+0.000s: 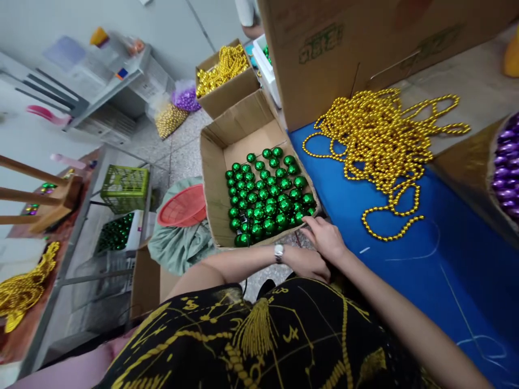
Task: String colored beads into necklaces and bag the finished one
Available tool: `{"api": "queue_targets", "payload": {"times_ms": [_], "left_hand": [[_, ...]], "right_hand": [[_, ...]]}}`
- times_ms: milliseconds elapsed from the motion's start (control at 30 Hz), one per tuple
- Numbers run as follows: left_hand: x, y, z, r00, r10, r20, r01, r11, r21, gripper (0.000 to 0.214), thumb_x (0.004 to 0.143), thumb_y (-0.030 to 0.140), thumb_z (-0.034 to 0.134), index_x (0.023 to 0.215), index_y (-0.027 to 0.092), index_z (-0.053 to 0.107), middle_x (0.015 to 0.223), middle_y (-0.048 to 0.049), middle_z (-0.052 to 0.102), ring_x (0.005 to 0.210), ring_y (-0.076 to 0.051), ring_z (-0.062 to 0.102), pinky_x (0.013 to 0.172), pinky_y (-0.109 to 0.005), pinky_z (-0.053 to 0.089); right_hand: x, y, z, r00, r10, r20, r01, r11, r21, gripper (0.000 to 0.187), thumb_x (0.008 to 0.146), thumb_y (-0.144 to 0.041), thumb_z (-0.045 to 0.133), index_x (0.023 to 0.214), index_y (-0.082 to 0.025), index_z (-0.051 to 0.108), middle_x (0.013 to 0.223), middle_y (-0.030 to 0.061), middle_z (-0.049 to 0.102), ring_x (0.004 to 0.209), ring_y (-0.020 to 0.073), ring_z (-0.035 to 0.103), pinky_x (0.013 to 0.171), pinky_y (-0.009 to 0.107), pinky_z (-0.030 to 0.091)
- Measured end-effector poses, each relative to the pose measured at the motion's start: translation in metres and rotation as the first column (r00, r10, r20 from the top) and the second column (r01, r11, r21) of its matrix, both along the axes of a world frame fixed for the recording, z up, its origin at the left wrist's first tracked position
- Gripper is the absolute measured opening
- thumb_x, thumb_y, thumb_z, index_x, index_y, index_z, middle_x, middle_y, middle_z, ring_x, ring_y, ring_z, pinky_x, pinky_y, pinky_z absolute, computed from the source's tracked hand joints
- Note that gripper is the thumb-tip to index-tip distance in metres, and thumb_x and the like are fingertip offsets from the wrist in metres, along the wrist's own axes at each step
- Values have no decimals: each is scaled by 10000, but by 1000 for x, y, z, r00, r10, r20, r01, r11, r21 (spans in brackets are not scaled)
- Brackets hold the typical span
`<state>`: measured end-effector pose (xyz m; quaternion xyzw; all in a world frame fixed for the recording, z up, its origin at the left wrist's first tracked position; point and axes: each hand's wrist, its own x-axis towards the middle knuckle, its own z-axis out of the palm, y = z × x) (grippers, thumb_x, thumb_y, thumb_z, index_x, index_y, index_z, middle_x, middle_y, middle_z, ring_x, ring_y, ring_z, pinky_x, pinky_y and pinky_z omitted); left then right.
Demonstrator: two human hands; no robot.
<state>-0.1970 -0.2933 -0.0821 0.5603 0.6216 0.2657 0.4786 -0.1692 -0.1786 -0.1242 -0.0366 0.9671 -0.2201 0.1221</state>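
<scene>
An open cardboard box [214, 178] stands in front of me, tilted in the view, with many shiny green ball beads [263, 189] inside it. My right hand [326, 237] is at the box's near right corner, its fingers and thumb closed on the cardboard edge. Below it, my left hand [306, 263], with a silver watch [279, 252] on the wrist, reaches across in front of my body. The left fingers are turned down and hidden beside my right wrist, so what they hold, if anything, does not show.
Right of the box, gold bead strands [373, 140] lie on a blue surface [405, 270]. A large carton [324, 59] stands behind them; purple beads [506, 165] are far right. Gold beads fill another box [229, 89]. Left are a red basket [182, 205] and green crate [125, 186].
</scene>
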Motion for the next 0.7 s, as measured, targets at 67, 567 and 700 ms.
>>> {"api": "queue_targets", "payload": {"times_ms": [67,567,700], "left_hand": [[-28,-17,18,997,-67,47,68,998,-5,228,937,304,547,831,194,716,743,-30,706,626,-120,601,635,-223,489],[-136,-47,-76,489,-87,-868,-392,867,-308,483,887,299,424,1307,100,555,1255,-213,606,1040,-309,656,856,-363,504],[-137,-49,-39,443,-61,-895,-481,826,-294,478,893,414,448,1253,135,594,1167,-179,630,1026,-332,648,810,-385,513]], "right_hand": [[-1,2,1,999,31,29,-31,1000,-2,473,988,-371,425,1457,-314,421,1087,73,662,850,199,672,687,281,449],[178,45,54,909,-318,-268,188,889,-419,309,1010,-310,445,1227,-191,631,1081,43,720,954,108,673,798,217,510],[250,64,56,690,-663,-291,539,739,-404,340,1026,-338,389,1196,-207,653,1066,34,718,928,115,667,828,256,522]]}}
